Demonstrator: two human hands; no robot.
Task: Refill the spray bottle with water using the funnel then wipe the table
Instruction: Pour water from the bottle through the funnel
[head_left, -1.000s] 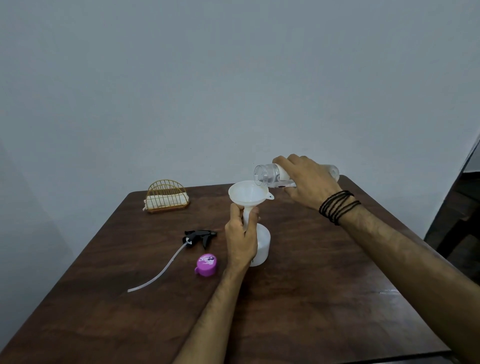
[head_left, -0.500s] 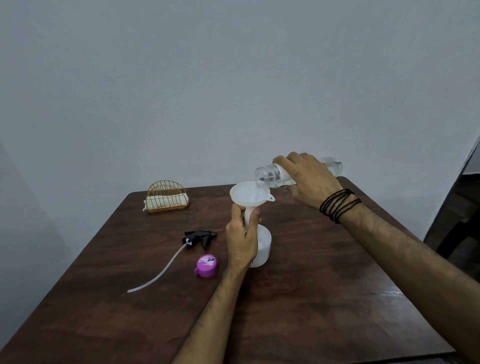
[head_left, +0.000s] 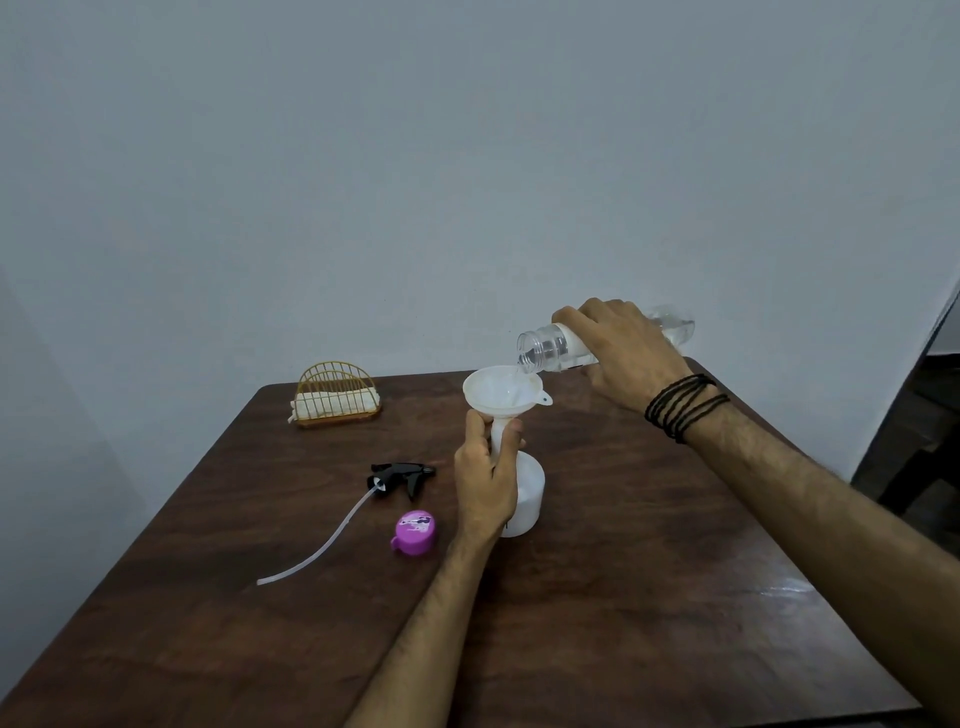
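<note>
Head-camera view over a dark wooden table (head_left: 597, 623) set against a pale wall: a person pours water from a clear plastic bottle (head_left: 545, 345) into a white funnel (head_left: 501, 392) seated in the neck of a white spray bottle (head_left: 527, 499). The spray bottle stands upright near the middle of the table, its body partly hidden behind the left hand (head_left: 485, 478), which is clasped around the neck of the bottle and the funnel's stem, thumb on one side and fingers on the other. The right hand (head_left: 628, 353) is wrapped over the body of the clear bottle, holding it tilted almost level with its open mouth just above the funnel's far rim; a thin run of water shows between mouth and funnel. Water remains visible in the raised bottom end of the clear bottle, past the knuckles. Black cord bands (head_left: 685, 405) circle the right wrist.

To the left of the spray bottle, the black trigger sprayer head (head_left: 402, 475) lies on its side on the table, its long translucent dip tube (head_left: 322, 545) trailing toward the near left. Just beside it, nearer the camera, sits a purple cap (head_left: 413, 532), apart from both the sprayer head and the bottle. Toward the far left corner, a gold wire holder (head_left: 335, 395) stands upright with a folded white cloth (head_left: 337, 402) inside it. A patch of glare marks the tabletop at the right.
</note>
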